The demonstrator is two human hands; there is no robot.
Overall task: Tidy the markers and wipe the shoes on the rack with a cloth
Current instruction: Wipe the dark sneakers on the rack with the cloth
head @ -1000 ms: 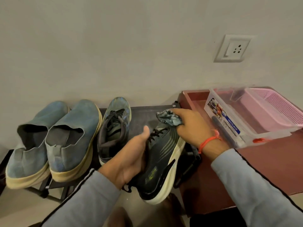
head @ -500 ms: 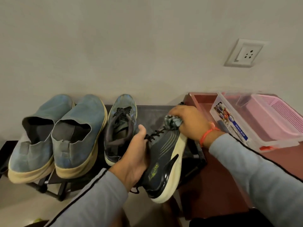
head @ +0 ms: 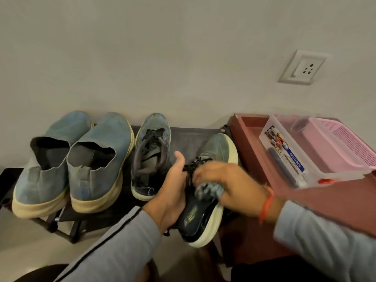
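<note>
The left hand clasps the sneaker at its stiff collar, a light, firm hold, while the right hand pinches the soft, bunched cloth against it.

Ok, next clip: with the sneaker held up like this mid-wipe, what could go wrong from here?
1. The dark lace-up sneaker with the white sole is propped tilted at the black rack's front edge, held only by the left hand; a hard rub might tip it off.
2. The right hand presses the crumpled grey cloth right beside the black laces, so it could snag them.
</note>
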